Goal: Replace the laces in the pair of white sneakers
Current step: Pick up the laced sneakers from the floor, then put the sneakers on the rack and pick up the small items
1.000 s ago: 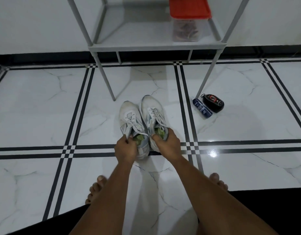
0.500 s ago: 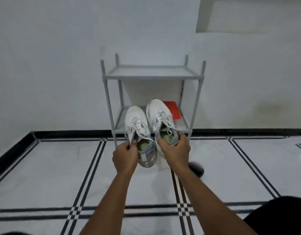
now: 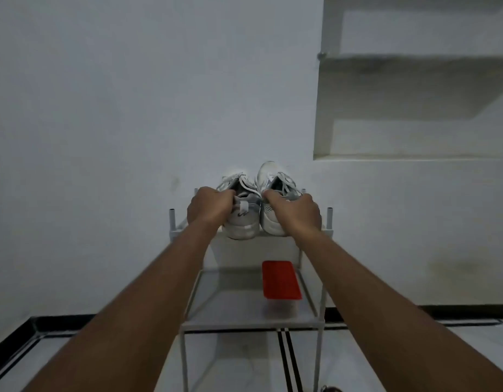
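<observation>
— Sneakers, both of them, up at the top tier of the rack (image 3: 329, 220) — see how the left hand (image 3: 209, 209) grips the left sneaker (image 3: 242, 215) at the heel collar, fingers curled into the opening?

— I see it. And the right hand (image 3: 294, 212) holds the right sneaker (image 3: 271, 210) the same way, fingers hooked over the collar. The two shoes touch side by side, toes pointing at the wall behind the rack.

— Are the heels on the shelf yet?

— I can't tell; the soles sit right at the rack's top front edge, but whether they bear on it is hidden. My guess is the pair is being set down there, laces (image 3: 287, 183) threaded and hanging loose over the tongues.

— Then the trick, I'd say, is to slide both well back from the rack's front rail before letting go, so neither tips off toward the lower tier.

— Agreed. Keep them level, and mind that no lace end dangles through the rack where it could snag. That red lid (image 3: 280, 280) on the rack's lower shelf sits well below the shoes, out of the way.

— And release one hand at a time, I'd think.
</observation>
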Tool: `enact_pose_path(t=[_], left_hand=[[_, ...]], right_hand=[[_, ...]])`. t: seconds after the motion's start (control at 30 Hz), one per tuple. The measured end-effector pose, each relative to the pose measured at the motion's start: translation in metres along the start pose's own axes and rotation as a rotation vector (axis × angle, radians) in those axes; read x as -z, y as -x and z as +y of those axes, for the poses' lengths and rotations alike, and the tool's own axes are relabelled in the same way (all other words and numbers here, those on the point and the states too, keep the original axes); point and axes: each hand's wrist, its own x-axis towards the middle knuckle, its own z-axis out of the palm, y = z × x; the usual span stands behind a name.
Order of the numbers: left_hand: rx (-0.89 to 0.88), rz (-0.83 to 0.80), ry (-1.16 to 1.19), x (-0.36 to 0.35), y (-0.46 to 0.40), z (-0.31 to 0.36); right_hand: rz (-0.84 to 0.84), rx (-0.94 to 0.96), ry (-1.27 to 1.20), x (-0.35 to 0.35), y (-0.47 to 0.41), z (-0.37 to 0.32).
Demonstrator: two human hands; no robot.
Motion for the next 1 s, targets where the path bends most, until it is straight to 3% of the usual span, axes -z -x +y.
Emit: enact_pose_path(t=[0.2,0.33,0.47,0.53,0.67,0.87,1.0], left_hand=[[0.149,-0.186,0.068,-0.060,-0.077,-0.038],[0.139,-0.335,0.269,-0.081,-0.086,-0.065],[-0.219,-0.127,0.016,-0.084,-0.038,-0.072],[-0.308,-0.052,-0.061,-0.089,-0.030,-0.078],[-0.277,-0.088,-0.047,-0.096,-0.042,-0.072],[-0.211,-0.150,-0.165,-0.112,-0.065,-0.077],[-0.225,0.105,-0.292,-0.115,-0.041,-0.076]], right_hand=[[-0.151,-0.049,0.147,-0.033,-0.065,0.027],[-0.099,-0.050,0.141,-0.054,-0.078,0.049],[-0.008,0.180,0.138,-0.058,-0.069,0.079],[0.036,0.249,0.121,-0.059,-0.066,0.091],[0.023,0.268,0.138,-0.062,-0.077,0.092],[-0.011,0.235,0.441,-0.077,-0.100,0.091],[0.086,0.250,0.275,-0.076,-0.090,0.093]])
